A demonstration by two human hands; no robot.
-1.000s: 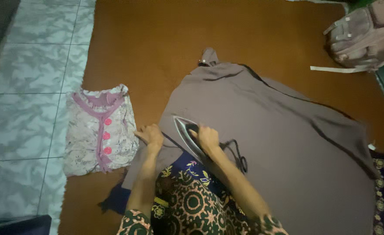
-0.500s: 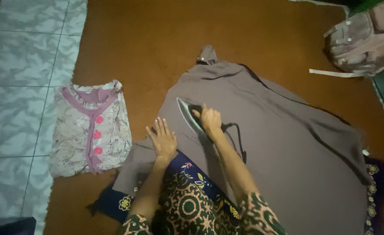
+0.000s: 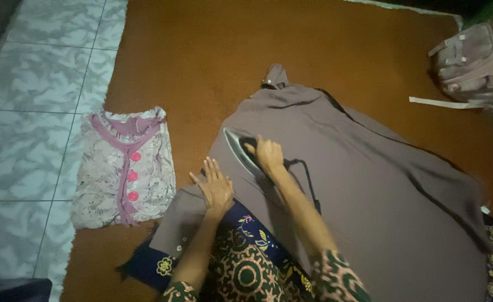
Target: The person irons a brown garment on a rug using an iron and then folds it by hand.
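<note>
Your right hand [image 3: 269,155] is closed around the handle of the silver-soled electric iron [image 3: 242,151], which rests on the large grey-brown cloth garment [image 3: 369,190]. Your left hand [image 3: 215,186] lies flat, fingers spread, on its near edge. A folded floral blouse with pink buttons [image 3: 124,168] lies left on the brown carpet [image 3: 201,50], beside pale floor tiles [image 3: 28,128]; a grey-brown backpack [image 3: 478,61] sits far right.

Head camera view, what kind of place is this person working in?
Probably a room at home, with ironing done on the floor: an iron on a grey garment spread over a brown carpet, pale tiled floor alongside.
</note>
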